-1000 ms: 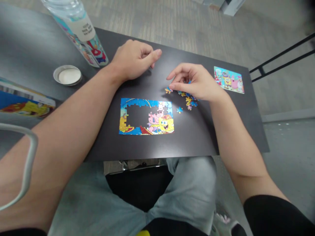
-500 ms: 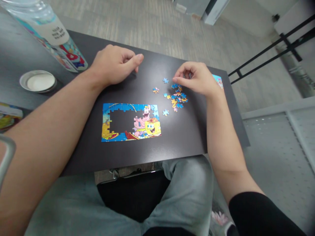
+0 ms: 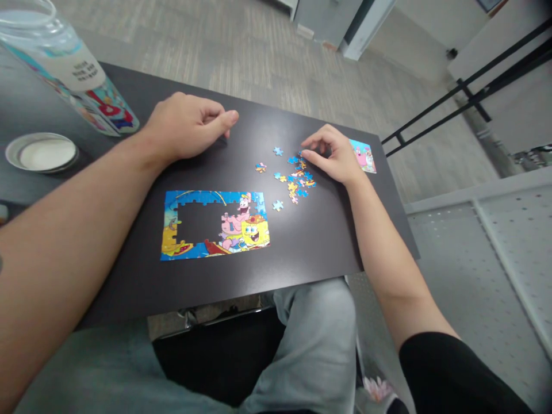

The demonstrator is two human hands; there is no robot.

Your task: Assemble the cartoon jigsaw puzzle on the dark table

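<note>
A partly assembled jigsaw puzzle (image 3: 172,254) lies on the dark table, its cartoon border joined around an opening left of the middle. To its right are several loose puzzle pieces (image 3: 293,187), mostly blue and yellow, with a few lying apart from the cluster. My right hand (image 3: 331,154) hovers at the cluster's upper right edge, thumb and forefinger slightly apart, and no piece shows between them. Beyond the puzzle, my left hand (image 3: 187,126) rests on the table with its fingers curled in and nothing visible in them.
A tall clear container with a printed label (image 3: 86,80) stands at the left, a round lid (image 3: 42,153) close by. A small picture card (image 3: 364,156) lies by the table's right end. Black metal bars (image 3: 431,121) rise beyond that end.
My right hand has come down closer to the cluster, and its thumb and forefinger have parted. More of the picture card shows. My left hand stays resting; the whole view has shifted slightly.
</note>
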